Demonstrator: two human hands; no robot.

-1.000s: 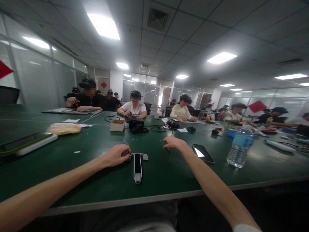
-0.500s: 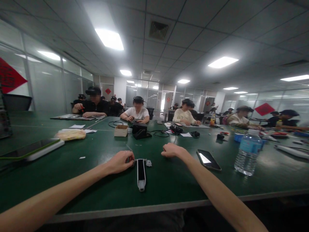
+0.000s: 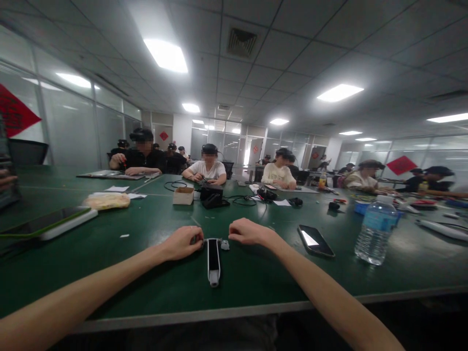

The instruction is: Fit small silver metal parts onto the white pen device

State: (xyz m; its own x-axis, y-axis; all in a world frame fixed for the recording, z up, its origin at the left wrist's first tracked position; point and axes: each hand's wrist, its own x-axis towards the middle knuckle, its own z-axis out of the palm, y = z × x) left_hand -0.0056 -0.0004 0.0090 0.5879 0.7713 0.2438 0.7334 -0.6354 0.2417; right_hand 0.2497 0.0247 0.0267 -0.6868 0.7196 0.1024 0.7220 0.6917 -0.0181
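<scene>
A slim white device with a black face [image 3: 213, 258] lies lengthwise before me on the green table [image 3: 161, 297]. My left hand [image 3: 185, 241] rests at its upper left end, fingers curled closed against a small part there that they mostly hide. On the device's upper right side sits a small grey piece [image 3: 225, 245]. Just beyond that piece, to the right, my right hand [image 3: 248, 231] hovers close over the table with its fingers bent together. Whatever lies inside its fingers, if anything, is hidden.
To the right are a smartphone [image 3: 315, 240] and a water bottle [image 3: 376, 231]. Ahead stand a small open box [image 3: 183, 196] and a black device [image 3: 212, 197] with cables. A green-edged tablet [image 3: 44, 224] lies left. Several people sit around the table.
My right hand has moved left, towards the small grey piece by the device. My left hand has stayed at the device's upper left end.
</scene>
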